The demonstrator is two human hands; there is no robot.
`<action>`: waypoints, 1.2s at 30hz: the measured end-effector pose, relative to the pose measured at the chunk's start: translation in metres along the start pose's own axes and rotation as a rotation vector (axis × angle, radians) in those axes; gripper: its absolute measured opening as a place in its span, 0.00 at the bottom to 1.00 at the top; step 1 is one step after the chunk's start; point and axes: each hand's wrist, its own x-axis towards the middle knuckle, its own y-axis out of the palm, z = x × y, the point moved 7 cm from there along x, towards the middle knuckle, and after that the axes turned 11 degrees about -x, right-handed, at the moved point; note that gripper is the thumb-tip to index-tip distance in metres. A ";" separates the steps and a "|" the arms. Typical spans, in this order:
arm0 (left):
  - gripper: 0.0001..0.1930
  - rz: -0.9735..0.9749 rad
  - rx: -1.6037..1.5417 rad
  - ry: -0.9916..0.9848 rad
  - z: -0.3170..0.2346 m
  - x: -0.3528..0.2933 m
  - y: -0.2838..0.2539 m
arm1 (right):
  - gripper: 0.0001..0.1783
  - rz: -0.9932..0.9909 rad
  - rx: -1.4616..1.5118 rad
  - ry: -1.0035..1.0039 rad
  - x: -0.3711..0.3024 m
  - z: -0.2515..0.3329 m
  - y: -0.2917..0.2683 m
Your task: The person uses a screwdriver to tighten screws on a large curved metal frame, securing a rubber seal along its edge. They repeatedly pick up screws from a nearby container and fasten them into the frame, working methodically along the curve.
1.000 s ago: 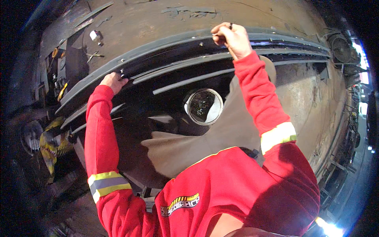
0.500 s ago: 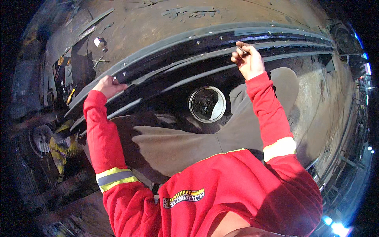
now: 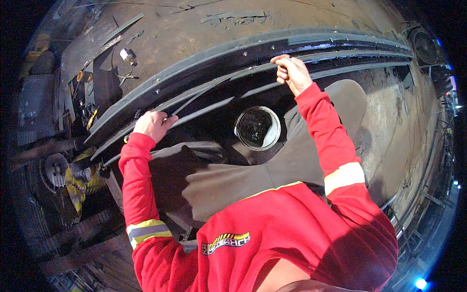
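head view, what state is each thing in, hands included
left hand, fingers bent, beside the bars; grip unclear
right hand, fingers curled, over the bars; whether it holds anything is unclear
bars, lying lengthwise side by side
bolts, spaced along the far bar
bucket, open at the top, small dark bits inside
sleeves, down to the wrists
light, on

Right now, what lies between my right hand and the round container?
The head view shows the lowest grey bar between your right hand and round container.
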 end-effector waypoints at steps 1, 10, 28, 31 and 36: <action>0.26 0.002 -0.010 0.000 0.001 -0.003 0.005 | 0.07 -0.008 -0.066 0.015 0.001 -0.002 0.002; 0.23 -0.534 -0.223 -0.026 0.004 0.011 -0.060 | 0.14 0.069 -1.291 -0.218 0.057 0.003 0.020; 0.22 -0.084 -0.125 -0.142 0.018 0.022 -0.042 | 0.16 0.443 -1.371 -0.172 0.088 -0.016 0.047; 0.23 -0.069 -0.128 -0.140 0.019 0.017 -0.030 | 0.14 0.493 -1.307 -0.175 0.106 -0.022 0.047; 0.23 -0.117 -0.079 -0.112 0.022 0.025 -0.028 | 0.12 0.493 -1.185 -0.190 0.109 -0.024 0.042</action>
